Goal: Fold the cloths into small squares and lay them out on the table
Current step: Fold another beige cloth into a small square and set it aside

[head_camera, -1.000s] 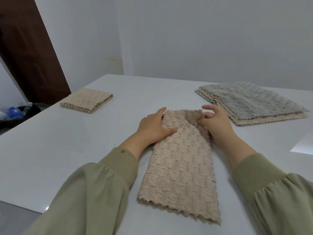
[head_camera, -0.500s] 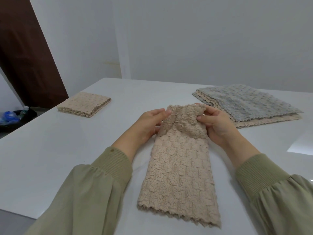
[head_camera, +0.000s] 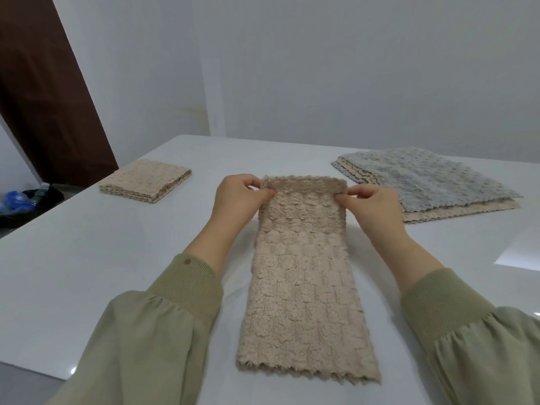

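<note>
A long fuzzy beige cloth strip (head_camera: 304,287) lies on the white table (head_camera: 87,273), from the near edge to the middle. The left grip (head_camera: 239,200) (a bare hand) pinches its far left corner and the right grip (head_camera: 371,206) pinches its far right corner, holding that end up. A small folded beige cloth square (head_camera: 146,180) sits by the left edge. A flat grey-and-beige cloth pile (head_camera: 423,179) lies near the right edge.
</note>
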The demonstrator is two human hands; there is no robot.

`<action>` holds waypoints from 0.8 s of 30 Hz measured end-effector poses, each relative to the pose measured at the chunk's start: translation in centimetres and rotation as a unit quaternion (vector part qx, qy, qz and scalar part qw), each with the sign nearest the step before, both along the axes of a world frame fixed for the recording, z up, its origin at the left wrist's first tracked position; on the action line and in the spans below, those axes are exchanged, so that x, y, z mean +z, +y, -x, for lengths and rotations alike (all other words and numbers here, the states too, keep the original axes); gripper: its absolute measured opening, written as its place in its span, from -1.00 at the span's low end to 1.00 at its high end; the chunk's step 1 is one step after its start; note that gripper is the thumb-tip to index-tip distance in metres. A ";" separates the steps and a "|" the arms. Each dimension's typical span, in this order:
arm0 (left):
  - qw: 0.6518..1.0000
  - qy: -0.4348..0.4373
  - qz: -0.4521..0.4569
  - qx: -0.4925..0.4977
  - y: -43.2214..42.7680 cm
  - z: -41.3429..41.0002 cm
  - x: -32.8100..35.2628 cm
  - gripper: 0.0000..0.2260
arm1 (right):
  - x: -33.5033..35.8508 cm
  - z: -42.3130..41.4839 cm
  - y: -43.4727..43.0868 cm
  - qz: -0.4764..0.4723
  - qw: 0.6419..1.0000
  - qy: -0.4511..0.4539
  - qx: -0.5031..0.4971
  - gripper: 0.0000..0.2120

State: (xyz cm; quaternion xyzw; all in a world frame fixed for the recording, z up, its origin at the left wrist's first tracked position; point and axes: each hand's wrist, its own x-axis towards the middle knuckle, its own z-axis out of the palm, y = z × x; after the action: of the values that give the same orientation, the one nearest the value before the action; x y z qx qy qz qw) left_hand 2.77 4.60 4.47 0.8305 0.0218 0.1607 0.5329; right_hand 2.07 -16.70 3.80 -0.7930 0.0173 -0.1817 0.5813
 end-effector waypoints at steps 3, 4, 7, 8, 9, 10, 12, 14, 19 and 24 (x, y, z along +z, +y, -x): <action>0.998 0.020 0.066 -0.015 -0.4 0.5 0.4 -0.88 | 0.1 0.0 0.6 -0.004 1.000 0.012 0.008 -0.95; 0.995 0.023 0.095 -0.025 -0.6 0.7 0.5 -0.87 | 0.1 0.1 0.8 -0.024 0.999 0.020 0.021 -0.93; 0.979 -0.009 0.196 -0.044 -1.1 1.1 0.9 -0.82 | -0.1 0.4 1.3 -0.061 0.997 -0.035 0.016 -0.79; 0.970 -0.023 0.234 -0.061 -1.3 1.1 1.0 -0.81 | -0.1 0.5 1.3 -0.051 0.996 -0.071 0.008 -0.77; 0.959 -0.030 0.271 -0.078 -1.4 1.0 1.0 -0.82 | 0.0 0.7 1.4 -0.048 0.994 -0.100 0.009 -0.75; 0.949 -0.023 0.300 -0.090 -1.4 0.8 1.0 -0.82 | 0.2 1.0 1.5 -0.052 0.992 -0.116 0.015 -0.74; 0.943 0.019 0.319 -0.097 -1.3 0.6 0.4 -0.81 | -0.1 1.3 1.5 -0.063 0.992 -0.111 0.014 -0.78; 0.947 0.068 0.303 -0.080 -1.3 0.7 -0.5 -0.81 | -0.7 1.2 1.4 -0.066 0.996 -0.064 -0.002 -0.79; 0.959 0.115 0.245 -0.079 -0.5 1.7 -0.9 -0.83 | -1.3 1.3 0.9 -0.154 0.987 0.040 -0.009 -0.81; 0.956 0.165 0.205 -0.128 0.7 2.9 -0.3 -0.91 | -1.3 3.3 0.7 -0.137 0.989 0.057 -0.001 -0.82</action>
State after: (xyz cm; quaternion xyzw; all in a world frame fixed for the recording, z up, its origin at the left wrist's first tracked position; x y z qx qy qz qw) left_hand -0.13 5.33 4.20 0.7139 0.0355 -0.0561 0.6971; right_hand -1.19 -16.02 2.45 -0.7146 0.0758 -0.1330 0.6826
